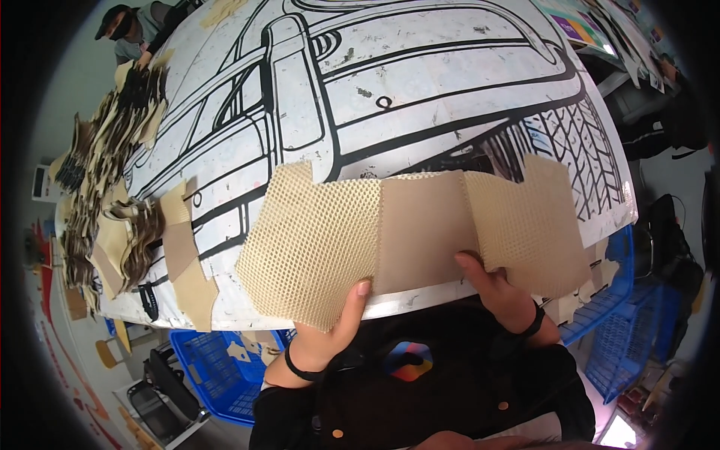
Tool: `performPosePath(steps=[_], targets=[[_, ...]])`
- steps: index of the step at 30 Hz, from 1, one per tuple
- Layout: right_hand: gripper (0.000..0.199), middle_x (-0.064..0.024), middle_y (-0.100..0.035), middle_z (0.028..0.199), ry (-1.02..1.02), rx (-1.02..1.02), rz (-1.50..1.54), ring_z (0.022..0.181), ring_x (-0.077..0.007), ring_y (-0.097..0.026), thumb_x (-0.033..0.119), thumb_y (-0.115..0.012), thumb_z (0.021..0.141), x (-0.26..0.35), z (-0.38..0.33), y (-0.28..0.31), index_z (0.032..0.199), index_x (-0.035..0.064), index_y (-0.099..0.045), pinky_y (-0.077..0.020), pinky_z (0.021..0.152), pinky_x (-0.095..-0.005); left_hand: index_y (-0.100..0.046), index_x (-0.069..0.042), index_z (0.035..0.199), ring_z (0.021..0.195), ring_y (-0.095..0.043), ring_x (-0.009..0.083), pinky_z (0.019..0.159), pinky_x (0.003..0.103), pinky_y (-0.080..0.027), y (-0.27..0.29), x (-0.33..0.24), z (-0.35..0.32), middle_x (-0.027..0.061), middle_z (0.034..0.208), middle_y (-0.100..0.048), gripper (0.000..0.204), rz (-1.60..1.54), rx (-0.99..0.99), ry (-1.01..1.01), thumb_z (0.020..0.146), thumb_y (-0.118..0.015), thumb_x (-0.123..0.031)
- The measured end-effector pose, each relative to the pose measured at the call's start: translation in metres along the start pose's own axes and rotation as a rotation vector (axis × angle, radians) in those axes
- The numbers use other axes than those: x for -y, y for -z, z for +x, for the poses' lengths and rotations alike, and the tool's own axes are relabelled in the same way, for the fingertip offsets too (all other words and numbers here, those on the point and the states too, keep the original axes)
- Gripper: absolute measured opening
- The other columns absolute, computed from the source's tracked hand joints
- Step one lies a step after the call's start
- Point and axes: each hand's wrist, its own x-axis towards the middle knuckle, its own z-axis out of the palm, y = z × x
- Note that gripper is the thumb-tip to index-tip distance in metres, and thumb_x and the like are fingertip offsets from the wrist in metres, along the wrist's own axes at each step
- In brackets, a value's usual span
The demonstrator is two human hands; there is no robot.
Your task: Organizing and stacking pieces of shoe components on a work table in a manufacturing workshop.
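I saw both hands pinching 1 beige mesh piece (409,232): left hand (330,334), right hand (501,289). Inspecting it, I judged (table (420,90) beneath); setting it down needed a flat release.

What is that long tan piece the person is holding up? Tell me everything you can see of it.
The tan piece is a flat, bendy strip in three sections: honeycomb-looking mesh at both ends and a smooth, darker tan panel in the middle. It looks like fabric or foam sheet, cut with angled, notched edges. It is held spread out, level, over the near edge of the table. The left hand pinches its lower edge under the left mesh; the right hand grips it near the right mesh.
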Motion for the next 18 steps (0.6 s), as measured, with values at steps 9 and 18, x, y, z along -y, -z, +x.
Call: performPosePath(steps=[9, 18], targets=[[0.043, -0.0080, -0.057, 0.102, -0.121, 0.103, 0.070, 0.088, -0.0195, -0.058, 0.019, -0.072, 0.068, -0.009, -0.008, -0.006, 0.105, 0.0041, -0.056, -0.0461, 0.072, -0.0282, -0.052, 0.005, 0.106, 0.091, -0.057, 0.0242, 0.079, 0.031, -0.043, -0.003, 0.011, 0.003, 0.0142, 0.100, -0.058, 0.032, 0.113, 0.030, 0.007, 0.075, -0.058, 0.000], [0.040, -0.0080, -0.058, 0.100, -0.075, 0.097, 0.072, 0.087, -0.0203, -0.059, 0.017, -0.069, 0.070, -0.006, 0.002, -0.003, 0.106, 0.0040, -0.056, -0.0462, 0.074, -0.0289, -0.055, 0.004, 0.105, 0.091, -0.057, 0.0262, 0.083, 0.033, -0.041, -0.006, 0.004, 0.008, 0.0135, 0.098, -0.059, 0.030, 0.169, 0.032, -0.039, 0.076, -0.057, -0.002]])
